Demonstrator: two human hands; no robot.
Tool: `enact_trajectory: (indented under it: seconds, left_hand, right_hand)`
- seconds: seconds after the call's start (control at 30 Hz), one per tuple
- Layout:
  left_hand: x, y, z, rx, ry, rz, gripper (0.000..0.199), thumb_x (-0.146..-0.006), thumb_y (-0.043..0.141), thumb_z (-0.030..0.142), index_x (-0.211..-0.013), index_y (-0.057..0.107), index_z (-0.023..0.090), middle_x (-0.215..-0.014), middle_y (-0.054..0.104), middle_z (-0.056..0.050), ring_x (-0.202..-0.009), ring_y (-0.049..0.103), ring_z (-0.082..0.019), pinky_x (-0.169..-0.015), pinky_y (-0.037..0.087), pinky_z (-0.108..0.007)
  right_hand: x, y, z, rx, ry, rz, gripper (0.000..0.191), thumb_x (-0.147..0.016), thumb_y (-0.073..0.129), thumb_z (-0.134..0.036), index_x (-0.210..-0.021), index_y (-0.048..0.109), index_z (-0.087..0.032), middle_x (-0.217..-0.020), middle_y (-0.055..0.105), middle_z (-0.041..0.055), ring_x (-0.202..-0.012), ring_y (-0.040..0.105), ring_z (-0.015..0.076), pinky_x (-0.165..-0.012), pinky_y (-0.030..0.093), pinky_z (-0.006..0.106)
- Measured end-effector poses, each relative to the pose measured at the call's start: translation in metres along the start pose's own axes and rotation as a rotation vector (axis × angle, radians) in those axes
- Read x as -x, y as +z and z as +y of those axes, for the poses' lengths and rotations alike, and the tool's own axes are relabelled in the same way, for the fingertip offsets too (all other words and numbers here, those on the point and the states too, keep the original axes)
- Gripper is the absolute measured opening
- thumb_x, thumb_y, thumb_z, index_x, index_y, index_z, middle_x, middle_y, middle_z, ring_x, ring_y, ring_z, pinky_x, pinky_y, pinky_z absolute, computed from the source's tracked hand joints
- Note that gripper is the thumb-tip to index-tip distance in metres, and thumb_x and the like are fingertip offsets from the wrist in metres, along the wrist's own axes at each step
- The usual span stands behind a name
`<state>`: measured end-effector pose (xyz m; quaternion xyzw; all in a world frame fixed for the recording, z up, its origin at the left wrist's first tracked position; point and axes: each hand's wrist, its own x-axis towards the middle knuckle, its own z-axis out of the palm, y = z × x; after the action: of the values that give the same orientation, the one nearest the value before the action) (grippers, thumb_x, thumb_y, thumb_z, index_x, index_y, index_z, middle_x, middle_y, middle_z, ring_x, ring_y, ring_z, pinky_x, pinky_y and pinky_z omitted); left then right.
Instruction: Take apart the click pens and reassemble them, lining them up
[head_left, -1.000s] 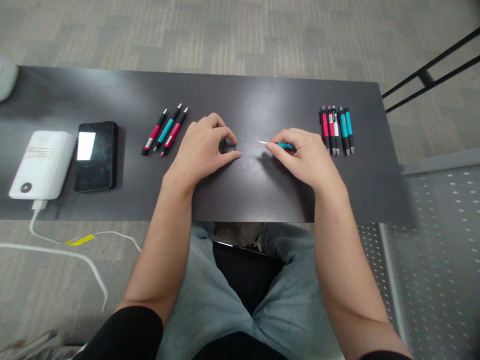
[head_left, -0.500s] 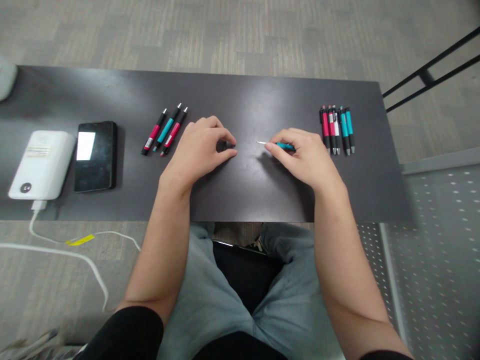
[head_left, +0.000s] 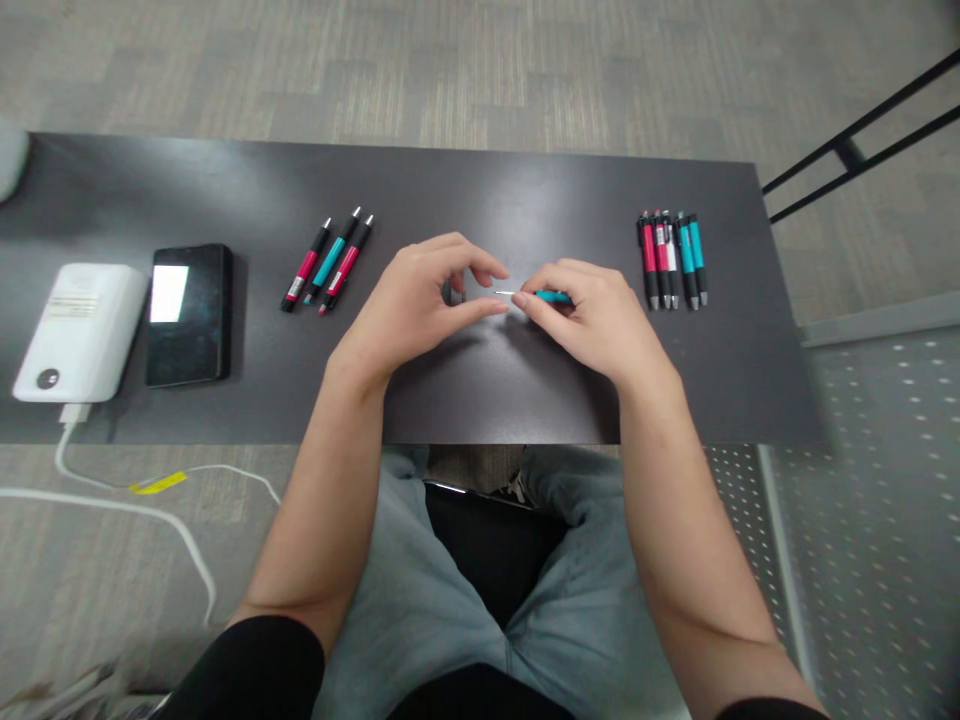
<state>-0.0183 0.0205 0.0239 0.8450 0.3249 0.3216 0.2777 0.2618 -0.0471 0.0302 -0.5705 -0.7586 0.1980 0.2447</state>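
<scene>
My right hand [head_left: 589,310] is closed around a blue pen barrel [head_left: 553,297], holding it level just above the table. A thin refill [head_left: 504,292] sticks out of the barrel toward the left. My left hand [head_left: 427,295] faces it, thumb and index fingertip apart on either side of the refill's end. Inside its curled fingers shows a small dark piece [head_left: 452,292] with a pale edge, mostly hidden. Left of that hand lie two red pens and one blue pen [head_left: 330,262] with black grips, side by side.
A row of several red, white and blue pens [head_left: 671,262] lies at the right of the dark table [head_left: 480,400]. On the left are a black phone-like device [head_left: 190,315] and a white power bank [head_left: 81,330] with a white cable [head_left: 90,480]. A black metal rail [head_left: 847,155] stands beyond the right edge.
My left hand has moved right and its thumb and index finger have spread. My right hand has shifted left with the blue barrel, bringing the refill's end between the left fingertips.
</scene>
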Motion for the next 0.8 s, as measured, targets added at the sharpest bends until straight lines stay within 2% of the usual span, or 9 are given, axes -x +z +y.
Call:
enact_trajectory:
  seconds: [0.07,0.13,0.27,0.37,0.53,0.63,0.8]
  left_hand:
    - [-0.001,0.003,0.004,0.045,0.014,-0.002,0.014,-0.114,0.096,0.041,-0.120,0.097,0.028,-0.110,0.091,-0.005,-0.093,0.079,-0.025,-0.094,0.064,-0.042]
    - [-0.001,0.004,0.007,0.067,-0.003,-0.004,0.016,-0.118,0.092,0.044,-0.114,0.097,0.028,-0.106,0.092,-0.005,-0.092,0.081,-0.025,-0.093,0.065,-0.042]
    - [0.000,0.001,0.008,0.085,-0.053,-0.029,0.026,-0.113,0.099,0.053,-0.115,0.097,0.027,-0.108,0.095,-0.006,-0.093,0.083,-0.025,-0.090,0.065,-0.041]
    - [-0.001,-0.002,0.012,0.068,-0.107,-0.039,0.022,-0.113,0.096,0.051,-0.110,0.097,0.029,-0.104,0.093,-0.005,-0.095,0.084,-0.026,-0.091,0.066,-0.042]
    - [-0.001,-0.009,0.014,0.025,-0.219,0.081,0.016,-0.112,0.091,0.045,-0.108,0.096,0.030,-0.108,0.094,-0.006,-0.105,0.086,-0.031,-0.093,0.069,-0.046]
    - [0.001,-0.013,0.009,0.016,-0.233,0.155,0.015,-0.112,0.088,0.041,-0.111,0.096,0.028,-0.110,0.095,-0.006,-0.103,0.085,-0.029,-0.091,0.069,-0.045]
    - [0.002,-0.013,0.005,0.017,-0.238,0.173,0.016,-0.111,0.087,0.040,-0.111,0.096,0.027,-0.112,0.096,-0.007,-0.099,0.084,-0.027,-0.092,0.069,-0.044]
  right_hand:
    - [0.000,0.001,-0.002,-0.012,-0.019,-0.007,0.027,-0.125,0.075,-0.048,-0.114,0.091,-0.029,-0.107,0.087,0.0082,-0.099,0.077,0.0288,-0.092,0.052,0.042]
    - [0.000,0.002,-0.003,-0.027,-0.040,-0.017,0.028,-0.125,0.075,-0.049,-0.115,0.091,-0.029,-0.107,0.087,0.0079,-0.099,0.077,0.0285,-0.092,0.052,0.042]
    - [0.000,0.003,-0.002,-0.054,-0.074,-0.012,0.028,-0.126,0.075,-0.050,-0.115,0.090,-0.029,-0.110,0.088,0.0081,-0.100,0.077,0.0283,-0.094,0.053,0.042]
    - [0.000,0.001,-0.006,-0.062,-0.059,-0.007,0.026,-0.126,0.074,-0.048,-0.116,0.089,-0.029,-0.112,0.088,0.0089,-0.101,0.078,0.0299,-0.095,0.056,0.045]
    - [0.002,-0.010,-0.006,-0.055,0.013,-0.024,0.029,-0.127,0.071,-0.053,-0.114,0.088,-0.033,-0.114,0.089,0.0115,-0.106,0.079,0.0358,-0.100,0.063,0.055]
    - [0.004,-0.015,0.004,-0.072,0.014,0.043,0.035,-0.127,0.070,-0.057,-0.110,0.088,-0.033,-0.112,0.089,0.0117,-0.106,0.080,0.0367,-0.102,0.064,0.057]
    - [0.007,-0.019,0.018,-0.182,-0.064,0.178,0.031,-0.123,0.078,-0.050,-0.106,0.089,-0.026,-0.104,0.088,0.0102,-0.096,0.079,0.0308,-0.093,0.057,0.048]
